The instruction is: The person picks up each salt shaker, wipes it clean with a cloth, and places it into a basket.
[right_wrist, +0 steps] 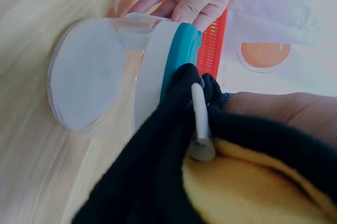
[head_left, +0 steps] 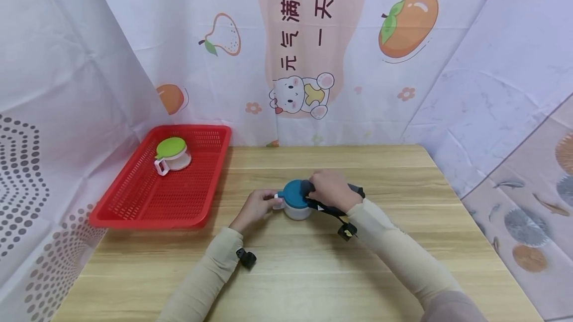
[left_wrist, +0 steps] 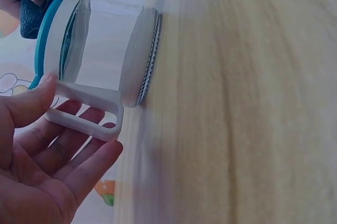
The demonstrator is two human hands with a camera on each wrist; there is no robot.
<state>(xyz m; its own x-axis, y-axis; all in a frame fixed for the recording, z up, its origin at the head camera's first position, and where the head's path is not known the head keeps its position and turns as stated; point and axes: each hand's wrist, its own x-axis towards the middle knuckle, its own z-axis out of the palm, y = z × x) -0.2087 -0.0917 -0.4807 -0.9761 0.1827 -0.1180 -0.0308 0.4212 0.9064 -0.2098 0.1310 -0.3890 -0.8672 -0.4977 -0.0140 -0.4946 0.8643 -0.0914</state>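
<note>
A clear seasoning jar with a blue lid and a white handle (head_left: pixel 296 204) stands upright on the wooden table (head_left: pixel 286 272). My left hand (head_left: pixel 255 207) holds it by the handle; in the left wrist view the thumb (left_wrist: pixel 34 100) lies by the lid's edge and the fingers are behind the handle. With my right hand (head_left: pixel 330 188) I grip a bunched black cloth with a yellow side (right_wrist: pixel 247 176), pressed on the right of the blue lid (right_wrist: pixel 181 50). The right fingertips are partly hidden by the cloth.
At the left stands a red perforated basket (head_left: pixel 154 223), holding another jar with a green lid and white handle (head_left: pixel 172 153). A printed curtain (head_left: pixel 179 63) hangs behind the table's far edge.
</note>
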